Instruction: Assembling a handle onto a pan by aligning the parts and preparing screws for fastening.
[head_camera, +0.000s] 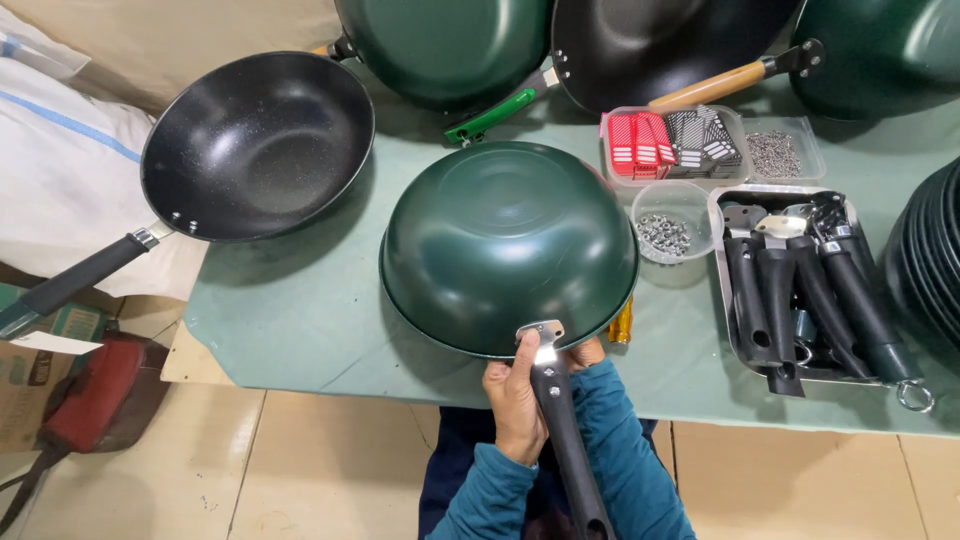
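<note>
- Our right hand (585, 352) is mostly hidden behind the black handle (566, 440) and the pan's rim; only a few knuckles show, so we cannot tell how its fingers sit.
- The handle runs off the bottom edge of the view, its far end cut off between our two blue sleeves (620, 460).
- Our left hand (516, 405) is wrapped around the handle near its metal bracket (541, 333), thumb up along the side, fingers pressed closed on it.
- The green pan (505, 245) lies upside down on the green table (300, 310), bottom up, just beyond our hands; the bracket meets its near rim.
- A yellow object (622, 322) peeks out from under the pan's right edge; we cannot make out what it is.
- To the right, a tray of black handles (800, 285) and a clear cup of small metal parts (665, 233) stand near the pan.
- Another black pan (258, 145) sits to the left, overhanging the table.
</note>
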